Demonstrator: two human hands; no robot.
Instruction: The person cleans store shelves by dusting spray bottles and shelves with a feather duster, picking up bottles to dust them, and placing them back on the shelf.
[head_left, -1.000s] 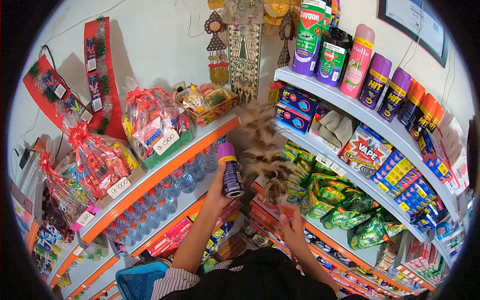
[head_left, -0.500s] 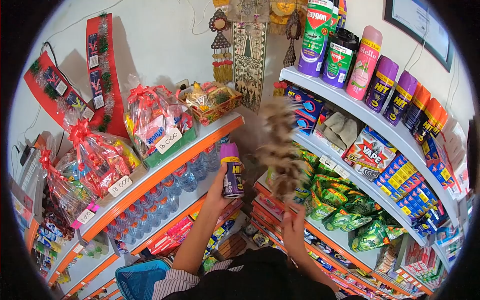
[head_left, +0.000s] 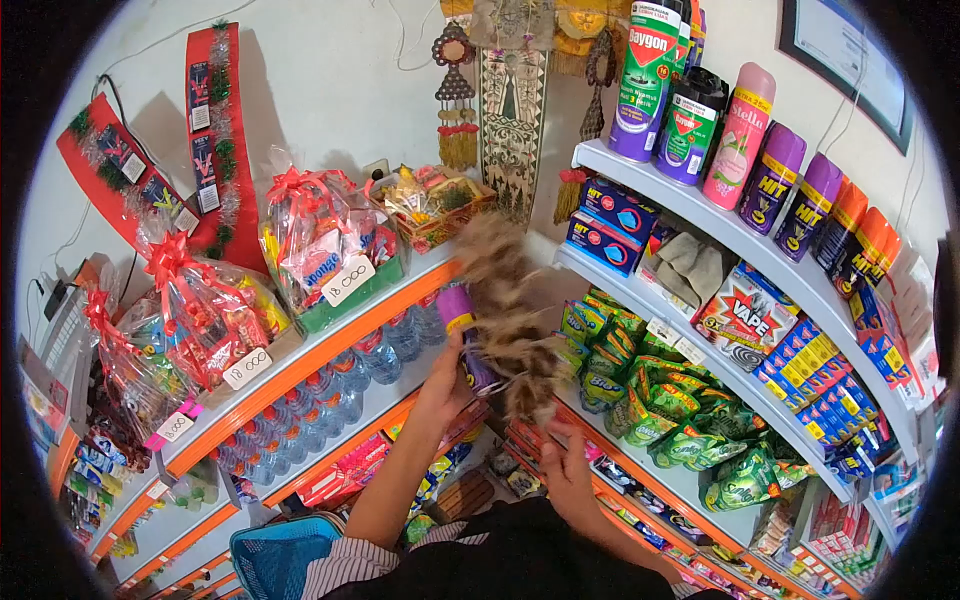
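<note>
A shop: tiered shelves [head_left: 720,225] of packaged goods, gift baskets [head_left: 190,320] with handwritten 18 000 price cards [head_left: 348,280].

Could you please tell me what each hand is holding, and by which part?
The left hand holds a purple-capped can by its body; the right hand holds a fluffy duster by its handle.

The feather duster [head_left: 508,318] is mottled brown and cream.

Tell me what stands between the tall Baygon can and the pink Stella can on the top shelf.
Between the tall Baygon can and the pink Stella can stands a shorter, black-capped Baygon can, as the head view shows.
</note>
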